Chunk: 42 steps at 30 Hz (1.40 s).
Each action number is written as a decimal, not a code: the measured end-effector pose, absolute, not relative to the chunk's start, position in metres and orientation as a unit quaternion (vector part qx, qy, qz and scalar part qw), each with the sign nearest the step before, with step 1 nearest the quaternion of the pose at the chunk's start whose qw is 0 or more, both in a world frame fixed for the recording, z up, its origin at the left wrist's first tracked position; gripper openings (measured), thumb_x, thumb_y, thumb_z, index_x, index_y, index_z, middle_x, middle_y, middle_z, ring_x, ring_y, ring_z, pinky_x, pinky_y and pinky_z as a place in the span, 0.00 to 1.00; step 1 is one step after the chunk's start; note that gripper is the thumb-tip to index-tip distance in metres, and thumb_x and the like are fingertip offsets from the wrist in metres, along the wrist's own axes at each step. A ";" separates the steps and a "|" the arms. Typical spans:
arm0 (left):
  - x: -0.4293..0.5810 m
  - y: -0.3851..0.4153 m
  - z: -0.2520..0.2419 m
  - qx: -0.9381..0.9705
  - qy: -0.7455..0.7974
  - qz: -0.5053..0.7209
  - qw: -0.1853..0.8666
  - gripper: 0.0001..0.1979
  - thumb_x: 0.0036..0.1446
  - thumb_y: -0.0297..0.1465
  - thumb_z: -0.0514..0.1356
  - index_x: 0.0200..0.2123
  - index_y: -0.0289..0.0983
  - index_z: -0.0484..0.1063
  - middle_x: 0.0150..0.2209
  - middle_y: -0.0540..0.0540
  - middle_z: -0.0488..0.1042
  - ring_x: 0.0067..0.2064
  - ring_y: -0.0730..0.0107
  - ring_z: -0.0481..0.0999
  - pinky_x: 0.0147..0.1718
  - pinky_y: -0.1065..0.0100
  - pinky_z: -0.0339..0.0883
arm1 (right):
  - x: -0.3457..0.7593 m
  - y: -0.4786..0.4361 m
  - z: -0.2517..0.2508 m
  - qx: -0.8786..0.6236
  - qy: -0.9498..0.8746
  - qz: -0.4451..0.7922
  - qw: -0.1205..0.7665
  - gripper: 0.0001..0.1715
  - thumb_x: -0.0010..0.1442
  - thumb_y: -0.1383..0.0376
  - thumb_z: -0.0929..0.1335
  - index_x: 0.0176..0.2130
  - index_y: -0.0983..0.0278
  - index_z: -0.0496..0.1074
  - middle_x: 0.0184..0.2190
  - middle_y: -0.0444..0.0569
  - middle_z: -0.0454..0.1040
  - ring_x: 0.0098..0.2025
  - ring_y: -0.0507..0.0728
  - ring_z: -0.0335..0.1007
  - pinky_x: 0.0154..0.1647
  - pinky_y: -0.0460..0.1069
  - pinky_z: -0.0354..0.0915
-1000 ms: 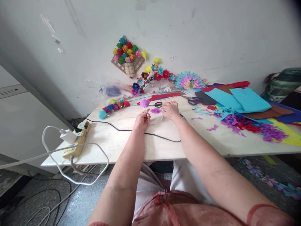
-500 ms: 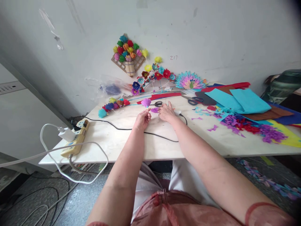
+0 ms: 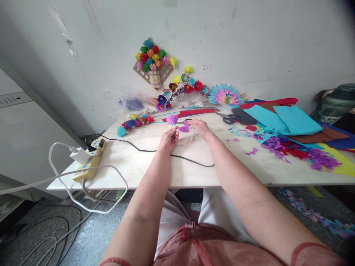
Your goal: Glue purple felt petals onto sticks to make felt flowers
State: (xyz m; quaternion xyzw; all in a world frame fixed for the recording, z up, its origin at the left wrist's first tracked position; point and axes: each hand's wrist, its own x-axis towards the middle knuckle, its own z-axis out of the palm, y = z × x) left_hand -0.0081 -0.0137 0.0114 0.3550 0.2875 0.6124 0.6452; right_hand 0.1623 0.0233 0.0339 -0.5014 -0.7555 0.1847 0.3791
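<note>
My left hand is closed in a pinch around the stem below a purple paper flower, which stands upright above my fingers. To its right, my right hand reaches in over a small pile of purple paper petals. A purple piece shows at its fingertips, which look pinched on it, though the details are small. Black-handled scissors lie behind the flower, their handles mostly covered by my right hand.
Finished paper flowers lie at the left, near a power strip with a white charger. A black cable crosses the table. Other scissors, folded turquoise paper and cut paper pieces lie on the right.
My right hand has shifted slightly right, and a purple piece now shows at its fingertips. My left hand keeps hold of the flower in nearly the same place.
</note>
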 end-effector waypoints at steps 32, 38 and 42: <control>-0.006 -0.014 0.008 0.429 0.308 0.562 0.637 0.14 0.44 0.32 0.65 0.34 0.29 0.72 0.20 0.50 0.66 0.20 0.83 0.61 0.17 0.77 0.50 | 0.148 0.015 0.033 -0.232 -0.562 0.554 0.569 0.14 0.44 0.67 0.66 0.33 0.62 0.78 0.38 0.47 0.77 0.38 0.54 0.69 0.40 0.48 0.59; -0.006 -0.015 0.010 0.429 0.311 0.559 0.638 0.14 0.44 0.31 0.65 0.34 0.28 0.72 0.20 0.50 0.66 0.20 0.82 0.61 0.18 0.77 0.50 | 0.147 0.017 0.030 -0.258 -0.580 0.530 0.563 0.16 0.45 0.66 0.66 0.35 0.62 0.78 0.39 0.47 0.76 0.40 0.55 0.69 0.41 0.49 0.59; -0.006 -0.015 0.009 0.431 0.311 0.558 0.637 0.14 0.44 0.31 0.65 0.34 0.29 0.72 0.20 0.50 0.66 0.20 0.82 0.62 0.17 0.77 0.50 | 0.147 0.016 0.031 -0.274 -0.589 0.514 0.560 0.16 0.45 0.66 0.66 0.35 0.61 0.78 0.41 0.46 0.76 0.43 0.56 0.68 0.43 0.49 0.59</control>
